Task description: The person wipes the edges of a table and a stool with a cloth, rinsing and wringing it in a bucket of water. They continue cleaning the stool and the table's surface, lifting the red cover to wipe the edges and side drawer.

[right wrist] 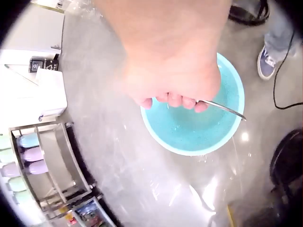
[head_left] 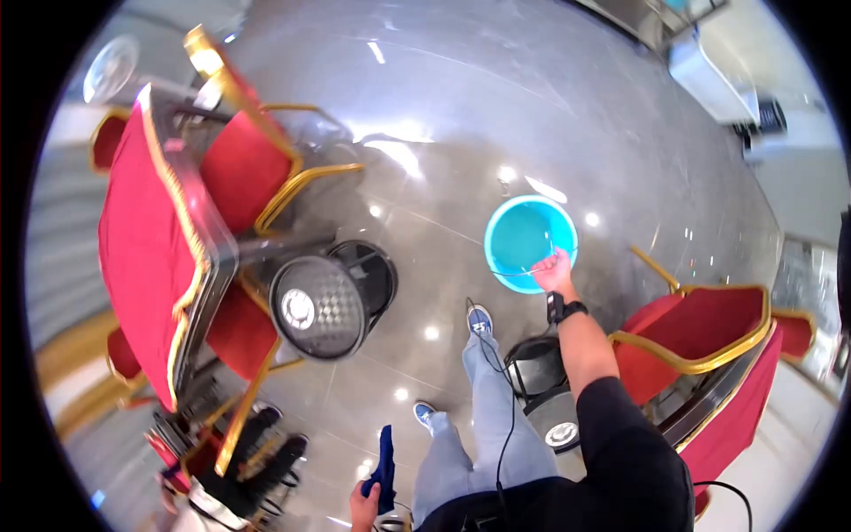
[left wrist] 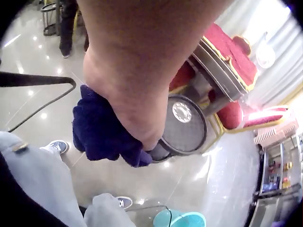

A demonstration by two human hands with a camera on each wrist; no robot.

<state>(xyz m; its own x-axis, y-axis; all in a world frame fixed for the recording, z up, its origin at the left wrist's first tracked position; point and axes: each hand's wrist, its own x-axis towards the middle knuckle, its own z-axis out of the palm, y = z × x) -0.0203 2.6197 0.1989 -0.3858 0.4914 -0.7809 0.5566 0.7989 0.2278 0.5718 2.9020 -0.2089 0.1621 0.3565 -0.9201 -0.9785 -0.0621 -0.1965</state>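
A turquoise bucket (head_left: 503,232) with liquid in it is held by its thin metal handle (right wrist: 227,110), round which the fingers of the right hand (right wrist: 173,78) are curled. In the head view the right hand (head_left: 554,269) is over the bucket's near rim. The left hand (head_left: 363,507), low in the head view, grips a dark blue cloth (head_left: 385,470) that hangs out on both sides. From the left wrist view, the bunched cloth (left wrist: 97,127) lies in the left hand (left wrist: 139,111), whose fingers are mostly hidden.
Black round stools (head_left: 332,306) stand at left, beside red chairs (head_left: 244,173) and a red-covered table (head_left: 142,239). More stools (head_left: 534,368) and a red chair (head_left: 656,355) are at right. A black cable (head_left: 512,417) hangs along the leg. Another person's dark legs (head_left: 266,461) show lower left.
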